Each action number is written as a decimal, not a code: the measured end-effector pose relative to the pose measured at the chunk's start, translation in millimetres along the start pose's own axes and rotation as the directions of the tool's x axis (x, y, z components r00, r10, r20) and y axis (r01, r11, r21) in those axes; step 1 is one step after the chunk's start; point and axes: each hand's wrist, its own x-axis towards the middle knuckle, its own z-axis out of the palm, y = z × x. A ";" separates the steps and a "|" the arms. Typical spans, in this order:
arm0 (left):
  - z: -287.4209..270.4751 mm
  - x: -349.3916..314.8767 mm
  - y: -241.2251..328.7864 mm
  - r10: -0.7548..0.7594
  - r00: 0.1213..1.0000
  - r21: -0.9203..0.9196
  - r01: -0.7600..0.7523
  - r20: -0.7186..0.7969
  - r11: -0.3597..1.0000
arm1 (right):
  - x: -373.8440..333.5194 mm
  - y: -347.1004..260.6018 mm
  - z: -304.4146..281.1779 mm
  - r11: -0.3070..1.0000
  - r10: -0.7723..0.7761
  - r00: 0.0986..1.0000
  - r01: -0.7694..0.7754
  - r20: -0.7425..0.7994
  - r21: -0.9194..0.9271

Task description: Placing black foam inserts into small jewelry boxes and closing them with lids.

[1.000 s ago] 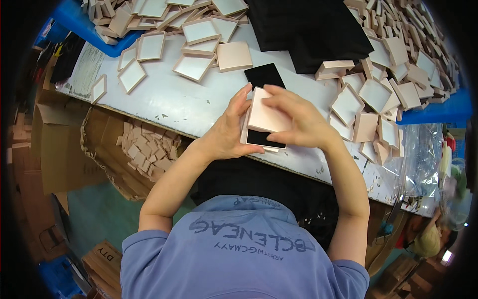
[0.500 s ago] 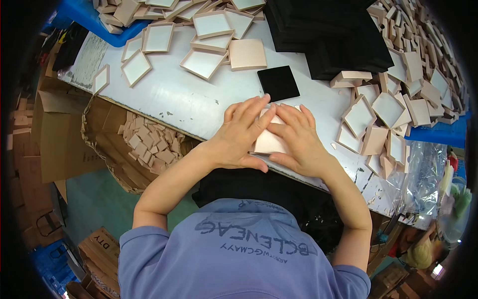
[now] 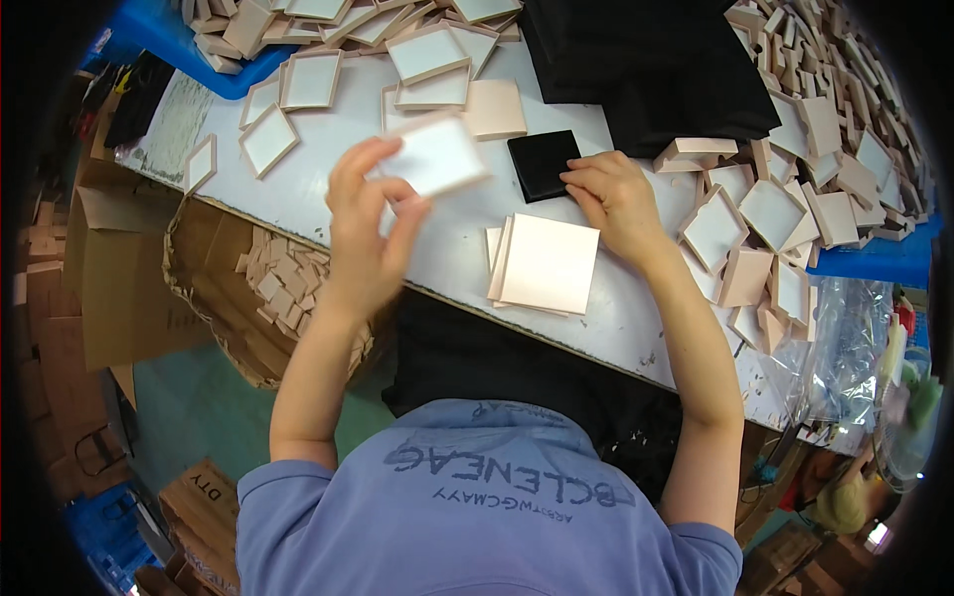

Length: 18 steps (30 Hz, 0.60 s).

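Raised over the table, my left hand [image 3: 373, 219] grips the near-left edge of a shallow pale-pink box tray [image 3: 437, 154] with a white inside; the tray is blurred by motion. With its fingers closed on the right edge of a black square pad [image 3: 542, 167], my right hand [image 3: 616, 204] rests at the table's middle. Just below the pad, close to the table's front edge, lies a small stack of pale-pink square pieces [image 3: 549, 263], slightly fanned out at the left.
More white-lined box trays [image 3: 310, 79] lie at the back left. Dark foam-like stacks [image 3: 646, 70] stand behind the pad. A heap of trays and lids [image 3: 775, 214] fills the right side beside clear plastic bags [image 3: 845, 348]. Below the left edge, an open carton [image 3: 214, 298] holds pale pieces.
Both hands have parted from the pale-pink piece at the table edge. My left hand has moved left and up and lifted a tray; my right hand has gone to the black pad.
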 end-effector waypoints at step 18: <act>53.4 -16.4 44.1 0.161 0.955 -0.321 -0.076 0.247 0.944 | -39.5 -95.4 -52.8 0.974 -0.180 0.978 0.193 0.109 -0.120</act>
